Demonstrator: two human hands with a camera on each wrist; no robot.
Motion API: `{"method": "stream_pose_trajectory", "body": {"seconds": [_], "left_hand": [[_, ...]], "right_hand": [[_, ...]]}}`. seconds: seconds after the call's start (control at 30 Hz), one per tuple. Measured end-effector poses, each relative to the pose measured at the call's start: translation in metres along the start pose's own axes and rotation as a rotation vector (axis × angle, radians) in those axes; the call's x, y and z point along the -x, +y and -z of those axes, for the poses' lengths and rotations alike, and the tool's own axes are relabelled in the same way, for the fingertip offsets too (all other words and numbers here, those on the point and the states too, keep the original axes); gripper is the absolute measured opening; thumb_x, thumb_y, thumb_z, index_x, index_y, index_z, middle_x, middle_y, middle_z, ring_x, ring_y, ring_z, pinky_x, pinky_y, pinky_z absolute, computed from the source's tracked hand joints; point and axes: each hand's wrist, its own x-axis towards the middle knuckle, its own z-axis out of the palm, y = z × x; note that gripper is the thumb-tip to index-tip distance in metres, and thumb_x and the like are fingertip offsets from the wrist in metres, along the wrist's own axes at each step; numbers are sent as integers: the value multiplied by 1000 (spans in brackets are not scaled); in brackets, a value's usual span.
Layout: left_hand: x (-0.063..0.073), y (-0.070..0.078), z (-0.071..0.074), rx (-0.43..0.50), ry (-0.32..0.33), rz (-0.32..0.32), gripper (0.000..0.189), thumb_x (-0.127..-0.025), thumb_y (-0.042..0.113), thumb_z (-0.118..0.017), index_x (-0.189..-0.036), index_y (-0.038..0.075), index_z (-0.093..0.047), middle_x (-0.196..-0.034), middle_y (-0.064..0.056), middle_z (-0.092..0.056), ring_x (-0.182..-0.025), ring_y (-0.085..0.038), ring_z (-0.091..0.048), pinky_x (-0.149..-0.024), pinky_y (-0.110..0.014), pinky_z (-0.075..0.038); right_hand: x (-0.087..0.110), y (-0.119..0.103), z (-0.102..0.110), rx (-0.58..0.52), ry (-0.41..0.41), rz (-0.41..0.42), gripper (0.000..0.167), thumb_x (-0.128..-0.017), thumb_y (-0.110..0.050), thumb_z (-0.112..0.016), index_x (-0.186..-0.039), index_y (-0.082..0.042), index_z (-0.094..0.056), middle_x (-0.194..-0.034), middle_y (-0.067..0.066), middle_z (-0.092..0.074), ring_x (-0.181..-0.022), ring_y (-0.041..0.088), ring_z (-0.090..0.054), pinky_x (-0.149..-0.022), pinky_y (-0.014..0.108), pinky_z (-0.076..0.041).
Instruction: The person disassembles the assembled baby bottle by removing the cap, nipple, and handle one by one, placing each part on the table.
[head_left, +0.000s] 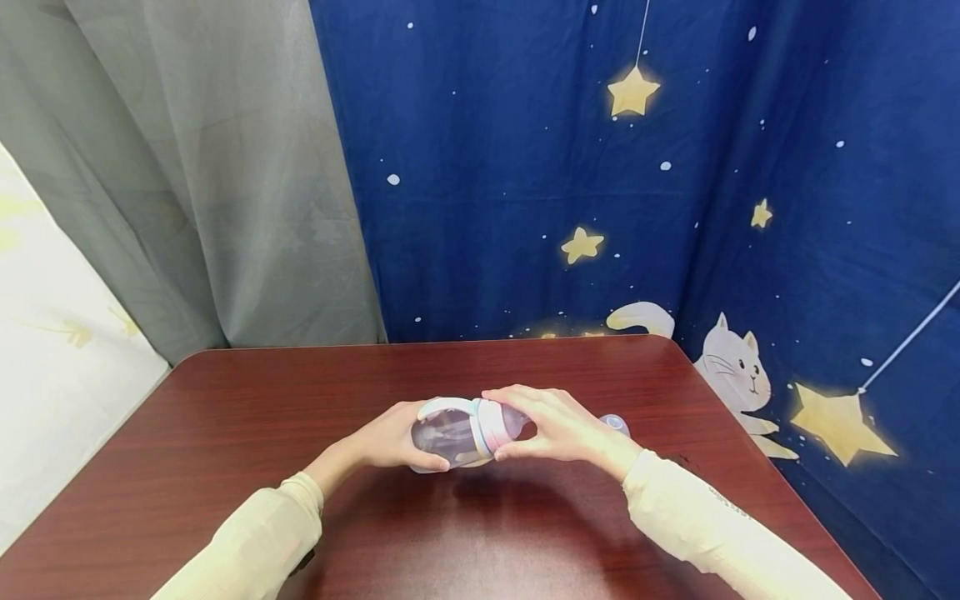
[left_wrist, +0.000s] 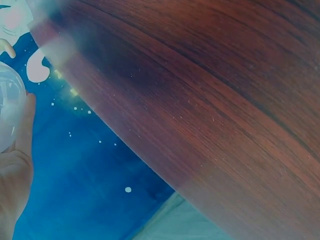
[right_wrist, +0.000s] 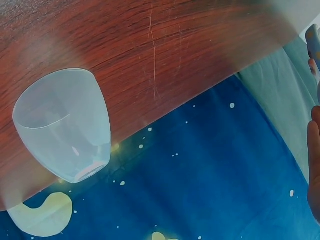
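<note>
1. Baby bottle (head_left: 444,435) lies sideways between both hands over the tabletop (head_left: 292,404), collar end toward the right.
2. Left hand (head_left: 392,435): fingers curled round the clear body near its base, thumb on the near side.
3. Right hand (head_left: 561,427): fingers and thumb pinching the pale pink collar (head_left: 493,425).
4. Translucent cap (head_left: 615,423) rests on the tabletop, just beyond the right wrist.
</note>
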Motion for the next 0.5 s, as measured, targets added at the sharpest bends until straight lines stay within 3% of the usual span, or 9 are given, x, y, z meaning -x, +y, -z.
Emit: {"method": "stream_pose_trajectory", "body": {"seconds": [0.17,0.27,0.33,0.5], "left_hand": [[0,12,4,25,-5,19,66,-64,40,-76,-117,9,-51,-96,9,-58,-83,-10,-54,-72,-28,-44],[1,11,3,18,-6,22,67,-64,40,-76,-118,10,-51,-97,8,-58,-84,-10,-54,-73,-29,-44],[1,1,0,9,-4,13,69,-64,46,-74,-119,12,-50,-97,12,-57,-84,-6,-53,-73,-27,-43],[3,0,-1,24,1,9,68,-64,45,-74,-119,11,-50,-97,12,-57,-83,-7,-53,-72,-27,-44]], "right_hand": [[0,1,0,-5,0,41,68,-72,-55,-62,-127,-19,-45,-120,-8,-50,-105,5,-47,-81,25,-41],[1,2,0,-4,-6,49,68,-72,-55,-61,-128,-18,-45,-122,-8,-48,-107,5,-46,-83,25,-40],[1,2,0,-2,-6,51,69,-73,-55,-61,-128,-19,-44,-122,-9,-48,-108,4,-46,-84,25,-40],[2,1,-1,17,1,24,72,-73,-57,-59,-131,-21,-40,-125,-8,-46,-110,6,-44,-83,28,-41]]}}
